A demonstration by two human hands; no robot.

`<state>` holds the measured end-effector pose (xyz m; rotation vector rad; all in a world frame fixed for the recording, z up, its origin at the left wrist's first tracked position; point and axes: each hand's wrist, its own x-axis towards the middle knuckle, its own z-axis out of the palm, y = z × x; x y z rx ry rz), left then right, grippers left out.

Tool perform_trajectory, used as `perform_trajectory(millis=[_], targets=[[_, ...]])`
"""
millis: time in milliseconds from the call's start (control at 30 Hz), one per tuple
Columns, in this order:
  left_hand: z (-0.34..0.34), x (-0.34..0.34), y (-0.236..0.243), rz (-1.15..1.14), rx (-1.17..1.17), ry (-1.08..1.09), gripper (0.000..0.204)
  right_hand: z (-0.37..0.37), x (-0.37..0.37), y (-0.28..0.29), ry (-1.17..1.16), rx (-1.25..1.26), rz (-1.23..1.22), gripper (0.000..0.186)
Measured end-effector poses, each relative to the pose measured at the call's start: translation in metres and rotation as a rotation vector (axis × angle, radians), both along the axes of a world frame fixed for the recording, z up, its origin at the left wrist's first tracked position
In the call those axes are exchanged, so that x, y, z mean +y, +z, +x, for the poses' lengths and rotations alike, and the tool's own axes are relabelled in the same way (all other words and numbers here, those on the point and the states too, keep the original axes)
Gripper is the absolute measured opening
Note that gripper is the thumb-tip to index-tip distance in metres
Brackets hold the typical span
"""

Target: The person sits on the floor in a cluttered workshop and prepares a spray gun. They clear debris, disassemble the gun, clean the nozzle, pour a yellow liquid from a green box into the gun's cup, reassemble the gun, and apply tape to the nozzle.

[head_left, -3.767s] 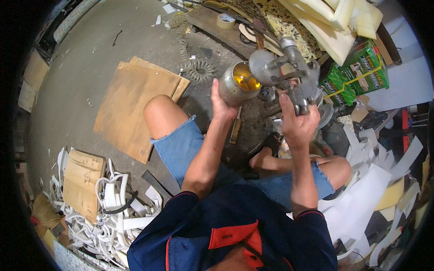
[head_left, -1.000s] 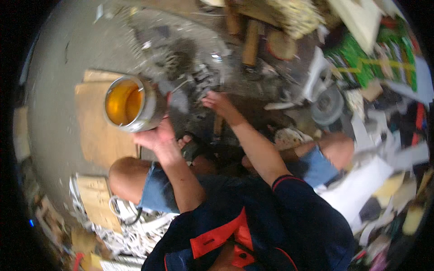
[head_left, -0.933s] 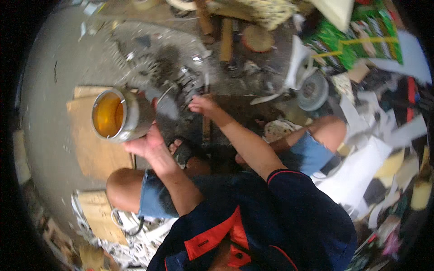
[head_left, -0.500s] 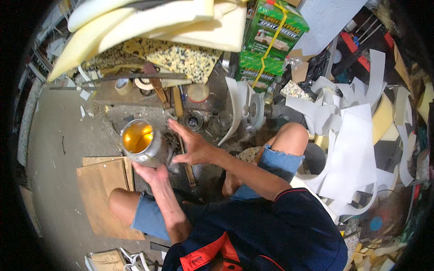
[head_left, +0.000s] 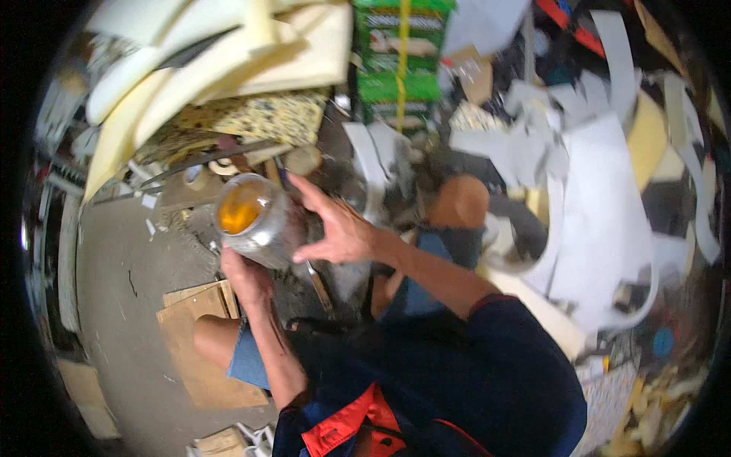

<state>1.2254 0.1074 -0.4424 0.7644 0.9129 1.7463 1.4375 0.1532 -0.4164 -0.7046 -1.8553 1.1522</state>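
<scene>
A silvery, round can [head_left: 268, 228] with amber liquid or an amber interior showing at its mouth is tilted toward the left. My left hand [head_left: 247, 276] is closed around its lower side and holds it up above the floor. At the can's right end is my right hand [head_left: 344, 228], thumb and fingers spread to either side of it. Whether those fingers press on the can is unclear through the blur. Below my right thumb, a wooden-handled tool [head_left: 320, 289] lies on the floor between my bent legs.
Brown boards [head_left: 205, 358] lie beside my left knee. Pale foam pieces [head_left: 236, 68] are heaped ahead, next to stacked green boxes [head_left: 401, 46] tied with yellow strap. White sheet offcuts [head_left: 601, 213] crowd the right side. A tape roll [head_left: 196, 179] sits beyond the can.
The can has come right and nearer my right hand, which now frames its end. My left hand still holds it. The whole view has shifted and blurred.
</scene>
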Motion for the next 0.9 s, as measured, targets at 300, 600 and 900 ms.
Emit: perform_trajectory(millis=[300,600,900], targets=[[0.025,0.024,0.001,-0.087,0.638,-0.195,0.104,0.042,0.016,-0.009,-0.07,-0.077,-0.022,0.123],[0.04,0.052,0.018,-0.017,0.67,-0.084,0.103,0.102,0.083,0.003,-0.17,-0.228,0.264,0.052],[0.016,0.061,0.035,-0.032,0.656,-0.023,0.1,0.181,0.34,0.152,-0.966,-0.615,0.76,0.026]])
